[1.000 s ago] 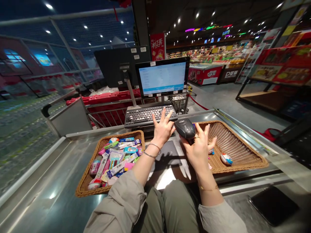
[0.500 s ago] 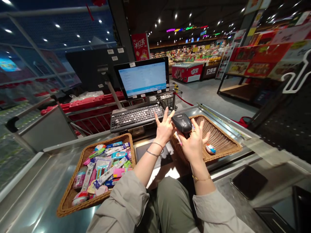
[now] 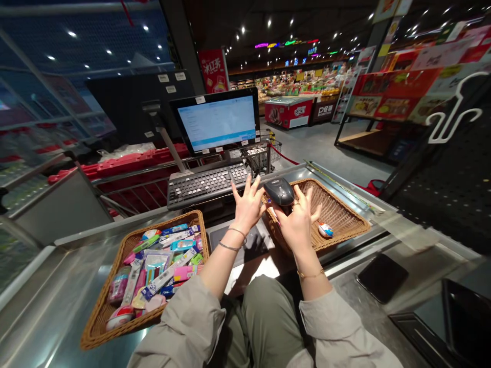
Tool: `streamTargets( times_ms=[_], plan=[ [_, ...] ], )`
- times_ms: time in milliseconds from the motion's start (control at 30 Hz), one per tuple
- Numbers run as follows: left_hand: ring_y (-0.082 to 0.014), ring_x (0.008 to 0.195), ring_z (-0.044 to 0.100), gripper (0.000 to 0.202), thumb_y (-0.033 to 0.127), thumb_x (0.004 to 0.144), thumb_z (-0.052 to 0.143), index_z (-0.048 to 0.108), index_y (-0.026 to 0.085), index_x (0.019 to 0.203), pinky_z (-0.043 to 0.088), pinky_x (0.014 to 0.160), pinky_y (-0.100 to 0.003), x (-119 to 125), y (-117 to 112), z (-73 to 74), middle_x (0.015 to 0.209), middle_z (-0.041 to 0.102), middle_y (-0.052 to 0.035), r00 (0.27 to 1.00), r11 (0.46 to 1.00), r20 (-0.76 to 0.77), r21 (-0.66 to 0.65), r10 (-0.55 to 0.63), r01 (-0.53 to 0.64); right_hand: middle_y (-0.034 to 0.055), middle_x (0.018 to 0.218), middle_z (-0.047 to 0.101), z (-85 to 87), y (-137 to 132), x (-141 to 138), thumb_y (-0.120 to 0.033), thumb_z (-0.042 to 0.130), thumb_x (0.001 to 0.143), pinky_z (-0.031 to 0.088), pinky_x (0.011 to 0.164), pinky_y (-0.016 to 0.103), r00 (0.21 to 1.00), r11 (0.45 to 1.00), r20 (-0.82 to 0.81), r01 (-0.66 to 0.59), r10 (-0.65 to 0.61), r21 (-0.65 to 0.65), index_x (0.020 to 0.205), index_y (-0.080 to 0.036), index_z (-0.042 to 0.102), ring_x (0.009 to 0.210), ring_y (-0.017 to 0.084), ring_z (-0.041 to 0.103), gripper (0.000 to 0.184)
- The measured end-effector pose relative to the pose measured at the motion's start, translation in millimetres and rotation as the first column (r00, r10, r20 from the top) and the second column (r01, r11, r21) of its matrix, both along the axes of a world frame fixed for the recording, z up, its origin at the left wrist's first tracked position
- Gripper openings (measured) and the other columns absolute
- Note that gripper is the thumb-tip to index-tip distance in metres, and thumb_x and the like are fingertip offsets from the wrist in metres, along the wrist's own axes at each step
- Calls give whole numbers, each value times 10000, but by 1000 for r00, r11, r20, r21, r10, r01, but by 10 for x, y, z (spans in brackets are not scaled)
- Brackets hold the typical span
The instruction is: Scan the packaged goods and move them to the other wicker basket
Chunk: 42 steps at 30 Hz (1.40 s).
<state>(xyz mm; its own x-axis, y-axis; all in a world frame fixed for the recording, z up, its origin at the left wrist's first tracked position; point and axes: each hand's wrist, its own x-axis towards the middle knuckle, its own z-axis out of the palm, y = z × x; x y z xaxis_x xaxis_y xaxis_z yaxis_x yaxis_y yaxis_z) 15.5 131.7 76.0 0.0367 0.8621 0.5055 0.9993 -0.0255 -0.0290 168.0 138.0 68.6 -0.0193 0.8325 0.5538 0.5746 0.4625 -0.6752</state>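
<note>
My left hand (image 3: 247, 207) is raised with its fingers spread, beside a black handheld barcode scanner (image 3: 279, 191). My right hand (image 3: 297, 222) is just below and right of the scanner, its thumb and index finger closed on a small white and pink packaged item (image 3: 272, 210), mostly hidden by the hand and scanner. Behind that hand lies a wicker basket (image 3: 347, 207) with a white, red and blue egg-shaped item (image 3: 325, 230) in it. On my left, another wicker basket (image 3: 90, 329) holds several packaged small goods, among them long white and blue packs (image 3: 166, 276).
A black keyboard (image 3: 207, 182) and a lit monitor (image 3: 218, 122) stand in front of me on the metal counter (image 3: 69, 286). At right are a dark flat pad (image 3: 382, 277) and a white hanger shape (image 3: 454, 110). Shopping carts and store shelves are farther back.
The whole view has shifted slightly, so the baskets and monitor sit a little farther left. Both hands keep nearly the same pose around the scanner.
</note>
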Motion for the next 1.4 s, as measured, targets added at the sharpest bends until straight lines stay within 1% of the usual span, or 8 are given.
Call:
streamTargets(
  times_ms=[133,233,400,667,800,933,1200,1400],
  plan=[
    [-345,1569,156,492,434,955,597,557,250,1410,-66,1177,-761,-181,-188,50,1650,325,-109,994,996,69,23,82,-83,138,1542,494,2,-27,-92,-496,553,925,42,1182,740,999,1000,30,-26,26,3,1142,-190,694,1556,362,189,400],
    [-348,1568,160,504,471,944,612,573,253,1397,-66,1182,-753,-322,-331,69,1646,334,-106,985,989,111,50,133,-139,146,1536,500,-5,-47,-179,-494,550,931,51,1182,739,997,998,52,-64,63,13,1099,-175,703,1552,369,199,391],
    [-345,1562,192,491,491,933,626,600,263,1368,-68,1195,-731,-603,-600,68,1632,367,-103,960,964,164,104,226,-245,157,1530,505,-37,-104,-371,-469,530,943,44,1174,744,983,987,113,-152,145,53,995,-166,714,1547,374,204,359],
    [-341,1560,203,481,480,933,633,605,265,1362,-4,1205,-728,-1080,-1126,26,1633,368,-97,894,897,208,117,397,-426,160,1524,508,-53,-293,-699,-440,481,962,79,1152,757,946,953,186,-288,266,100,1030,-176,697,1541,382,210,348],
    [-344,1562,190,469,456,938,631,602,265,1365,0,1198,-740,-1296,-1414,-32,1638,356,-97,860,865,209,97,466,-493,147,1531,505,-112,-389,-830,-423,505,950,75,1143,775,917,928,216,-362,336,94,958,-182,688,1542,399,207,303],
    [-343,1565,177,452,434,962,591,589,264,1381,4,1189,-752,-1470,-1650,-121,1641,351,-101,832,841,198,61,517,-538,140,1537,501,-181,-493,-935,-409,538,933,78,1140,786,890,905,229,-419,394,71,938,-182,682,1540,409,216,268],
    [-363,1564,171,463,384,952,599,575,263,1398,-24,1165,-781,-1729,-1942,-261,1643,346,-118,783,796,158,-30,602,-605,143,1545,491,-278,-641,-1116,-387,526,932,86,1141,781,846,871,266,-489,462,44,1020,-186,690,1551,393,194,274],
    [-383,1559,182,422,370,960,571,607,241,1359,2,1143,-814,-1893,-2147,-347,1634,360,-145,770,776,93,-77,631,-626,147,1530,509,-336,-719,-1206,-400,538,924,85,1142,777,835,860,278,-507,474,56,970,-185,694,1544,398,215,270]
  ],
)
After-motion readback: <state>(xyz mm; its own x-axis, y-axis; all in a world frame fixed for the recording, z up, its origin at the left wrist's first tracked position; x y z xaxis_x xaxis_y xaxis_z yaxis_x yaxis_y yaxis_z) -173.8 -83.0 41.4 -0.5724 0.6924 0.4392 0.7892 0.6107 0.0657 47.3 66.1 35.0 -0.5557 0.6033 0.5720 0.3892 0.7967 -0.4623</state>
